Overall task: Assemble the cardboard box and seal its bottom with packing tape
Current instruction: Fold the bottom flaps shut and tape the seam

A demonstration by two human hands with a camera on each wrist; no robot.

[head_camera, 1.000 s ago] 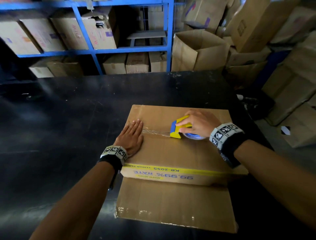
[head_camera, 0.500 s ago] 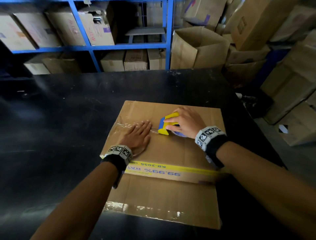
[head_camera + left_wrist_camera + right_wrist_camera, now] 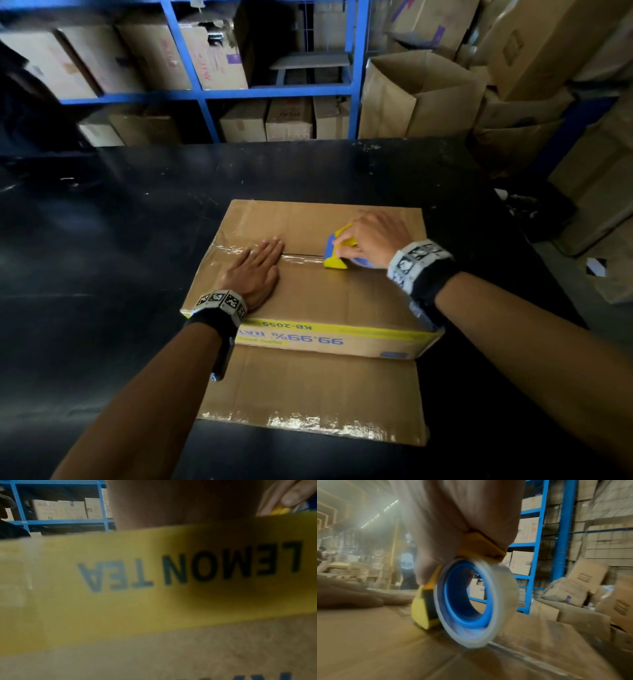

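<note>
A brown cardboard box (image 3: 329,298) with a yellow printed band lies bottom-up on the black table (image 3: 102,260). Its closed flaps meet at a centre seam (image 3: 301,255). My left hand (image 3: 255,270) presses flat on the left half, fingers straight, over a strip of clear tape (image 3: 236,248). My right hand (image 3: 371,240) grips a yellow and blue tape dispenser (image 3: 337,251) on the seam right of centre. In the right wrist view the clear tape roll (image 3: 476,601) on its blue core touches the cardboard. The left wrist view shows the box's yellow band (image 3: 154,581) close up.
A loose flap (image 3: 315,397) of the box lies flat on the table toward me. Blue shelving (image 3: 205,92) with cartons stands behind the table. Open and stacked cardboard boxes (image 3: 421,96) crowd the right side. A person (image 3: 406,566) stands far off.
My right hand has drawn the dispenser rightward along the seam, away from my left hand, laying more tape. The left hand stays pressed flat on the box.
</note>
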